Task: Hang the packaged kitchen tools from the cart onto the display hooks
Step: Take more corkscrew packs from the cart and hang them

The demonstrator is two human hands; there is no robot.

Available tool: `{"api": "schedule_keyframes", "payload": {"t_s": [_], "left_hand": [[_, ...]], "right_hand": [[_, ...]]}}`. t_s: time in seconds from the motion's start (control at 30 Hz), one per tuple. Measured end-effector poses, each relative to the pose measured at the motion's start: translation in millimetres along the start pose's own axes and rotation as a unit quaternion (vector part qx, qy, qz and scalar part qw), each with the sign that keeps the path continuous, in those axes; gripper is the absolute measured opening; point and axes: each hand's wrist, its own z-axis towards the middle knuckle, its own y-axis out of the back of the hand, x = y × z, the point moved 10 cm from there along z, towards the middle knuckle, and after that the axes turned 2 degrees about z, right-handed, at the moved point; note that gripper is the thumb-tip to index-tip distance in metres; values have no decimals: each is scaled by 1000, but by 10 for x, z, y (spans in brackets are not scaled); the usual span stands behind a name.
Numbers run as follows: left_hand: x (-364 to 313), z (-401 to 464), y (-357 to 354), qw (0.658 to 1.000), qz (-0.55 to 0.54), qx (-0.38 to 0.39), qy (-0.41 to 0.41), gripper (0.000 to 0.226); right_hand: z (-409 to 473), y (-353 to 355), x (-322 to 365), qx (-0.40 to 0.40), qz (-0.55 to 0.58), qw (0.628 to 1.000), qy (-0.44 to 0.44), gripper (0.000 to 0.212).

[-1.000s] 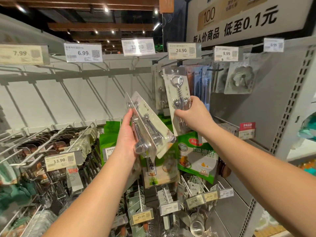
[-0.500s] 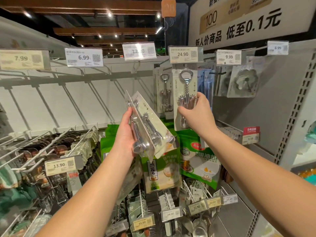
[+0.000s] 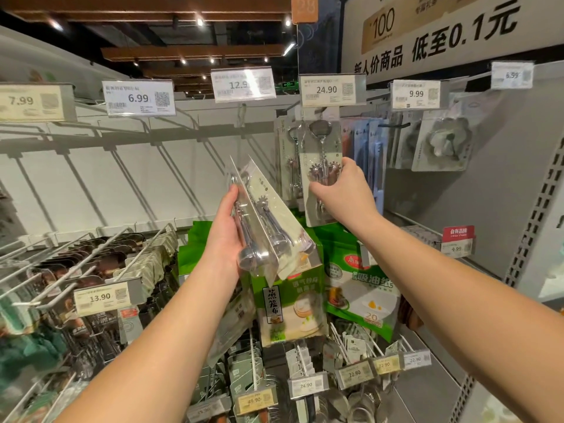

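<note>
Over the last second we have lifted the corkscrew pack in our right hand from below the 24.90 price tag up until its top edge sits right under that tag, where the hook comes out of the back panel. A second ago the card hung lower and tilted; now it stands nearly upright, just in front of another corkscrew pack already hanging there. We judge that the hanging hole is on the hook or about to slide on, though the tag hides the hole itself, so we cannot tell which.

Our right arm reaches up and forward, the wrist bent back, thumb and fingers pinching the lower half of the card. Our left hand has barely moved: it is raised at chest height, palm turned inward, closed around the spare packs, which fan out with their tops leaning away from us. The cart is out of view. These spare packs go up next.
</note>
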Motion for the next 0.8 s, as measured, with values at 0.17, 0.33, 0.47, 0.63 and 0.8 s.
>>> {"api": "schedule_keyframes", "payload": {"t_s": [0.17,0.33,0.47,0.63,0.8], "left_hand": [[7,25,29,1000,-13,-10,-4,44],[1,21,44,1000,-18,-23,-10,42],[-32,8,63,999,-21,-29,-18,40],[-61,2,82,999,-14,-36,-26,40],[-61,19,146,999,-19,-44,-23,45]], "right_hand": [[208,-199,-73,14,-6,1000,-19,79],[471,-433,-126,23,-23,999,-40,75],[623,-650,-191,44,-37,997,-58,82],[780,-753,-255,37,-9,995,-90,79],[875,-864,-290,42,3,995,-89,78]]}}
